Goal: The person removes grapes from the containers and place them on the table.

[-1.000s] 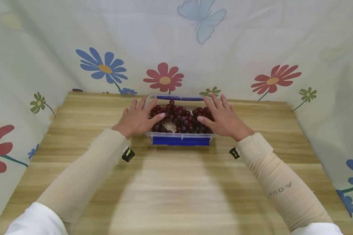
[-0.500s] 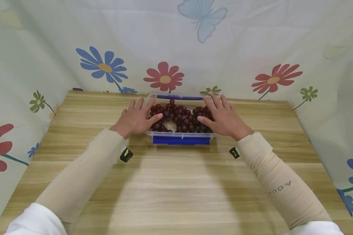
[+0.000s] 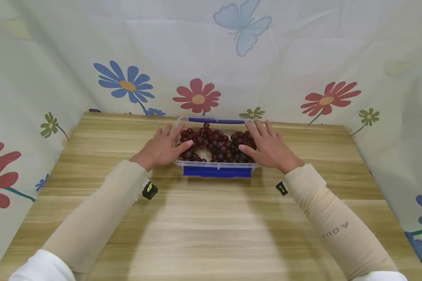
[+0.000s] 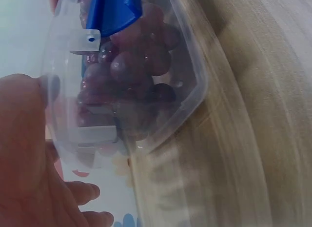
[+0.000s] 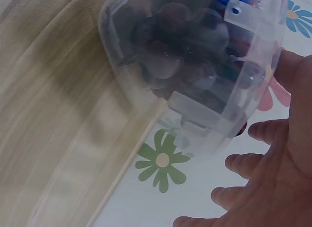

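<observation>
A clear plastic food container (image 3: 218,165) with blue clip latches stands at the back middle of the table. Bunches of dark red grapes (image 3: 220,147) lie inside, with a bare patch of the bottom showing left of centre. My left hand (image 3: 160,150) is at the container's left end, fingers extended and spread, thumb over the grapes. At the right end, my right hand (image 3: 270,150) lies the same way, its thumb reaching over the rim. In both wrist views, the fingers are straight beside the container's see-through wall, which shows the grapes (image 4: 129,68) through it.
The wood-grain table (image 3: 207,230) stretches out in front of the container. Right behind its far edge hangs a white curtain (image 3: 281,70) printed with flowers and a butterfly; it also closes both sides. Small black devices (image 3: 149,190) sit under both wrists.
My left hand has slid slightly left, its thumb drawing back a little over the grapes. The right hand and the container stay put; the head view has tilted slightly.
</observation>
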`<state>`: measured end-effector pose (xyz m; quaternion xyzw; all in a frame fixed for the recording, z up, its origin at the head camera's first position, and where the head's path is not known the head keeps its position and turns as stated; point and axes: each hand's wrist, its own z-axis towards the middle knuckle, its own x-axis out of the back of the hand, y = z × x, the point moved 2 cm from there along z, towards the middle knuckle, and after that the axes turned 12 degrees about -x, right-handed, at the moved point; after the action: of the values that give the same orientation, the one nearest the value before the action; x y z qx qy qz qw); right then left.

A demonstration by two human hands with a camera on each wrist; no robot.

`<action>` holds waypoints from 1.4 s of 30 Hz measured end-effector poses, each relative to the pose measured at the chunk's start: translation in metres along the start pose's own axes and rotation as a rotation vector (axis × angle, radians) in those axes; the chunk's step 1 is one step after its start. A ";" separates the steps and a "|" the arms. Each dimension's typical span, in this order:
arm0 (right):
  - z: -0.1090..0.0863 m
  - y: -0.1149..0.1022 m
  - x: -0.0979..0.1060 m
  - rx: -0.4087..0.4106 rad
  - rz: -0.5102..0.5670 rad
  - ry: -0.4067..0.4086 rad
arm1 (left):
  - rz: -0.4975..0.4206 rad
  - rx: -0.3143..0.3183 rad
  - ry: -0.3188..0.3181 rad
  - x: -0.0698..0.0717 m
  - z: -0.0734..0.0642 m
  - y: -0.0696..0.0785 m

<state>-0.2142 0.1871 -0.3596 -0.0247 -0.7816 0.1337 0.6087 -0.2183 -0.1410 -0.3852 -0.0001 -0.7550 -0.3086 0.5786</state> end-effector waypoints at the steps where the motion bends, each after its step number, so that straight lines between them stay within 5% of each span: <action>1: 0.000 0.000 -0.001 -0.003 -0.001 -0.002 | -0.023 -0.005 0.001 -0.001 0.000 -0.001; 10: 0.000 0.004 -0.012 -0.009 -0.012 -0.023 | -0.183 -0.060 0.020 -0.012 0.001 -0.009; 42: 0.002 0.008 -0.013 -0.001 0.023 -0.028 | -0.201 -0.081 0.055 -0.014 0.005 -0.009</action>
<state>-0.2132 0.1914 -0.3745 -0.0319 -0.7898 0.1406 0.5962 -0.2211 -0.1411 -0.4028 0.0608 -0.7221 -0.3950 0.5646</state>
